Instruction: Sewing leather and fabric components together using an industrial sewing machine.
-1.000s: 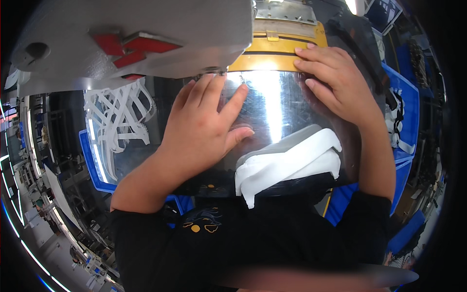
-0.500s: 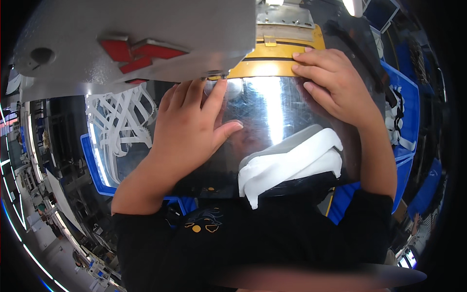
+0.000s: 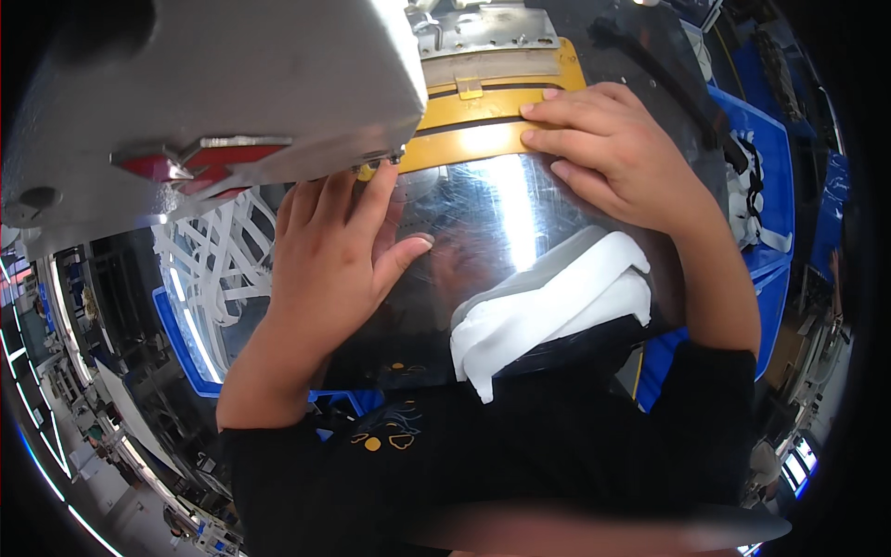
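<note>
My left hand (image 3: 325, 251) has its fingers apart, their tips reaching beneath the grey machine head (image 3: 260, 74) at the near edge of a yellow slotted plate (image 3: 464, 139), with the thumb over the shiny metal surface. My right hand (image 3: 622, 158) rests its fingertips on the plate's right part, fingers out and nothing grasped. A metal bracket (image 3: 492, 28) tops the plate. In front of my hands, white cut strips (image 3: 548, 297) lie piled on the polished metal table (image 3: 455, 223). Whatever lies under my left fingertips is hidden.
More white strips (image 3: 213, 251) lie at the left, by a blue bin (image 3: 181, 343). At the right, another blue bin (image 3: 775, 195) holds white and black pieces. A dark bar (image 3: 650, 79) runs beside the plate. Workshop equipment fills both margins.
My left hand has shifted left toward the machine's underside. The machine head appears farther left and the plate more slanted as the view shifts. My right fingers stay on the plate.
</note>
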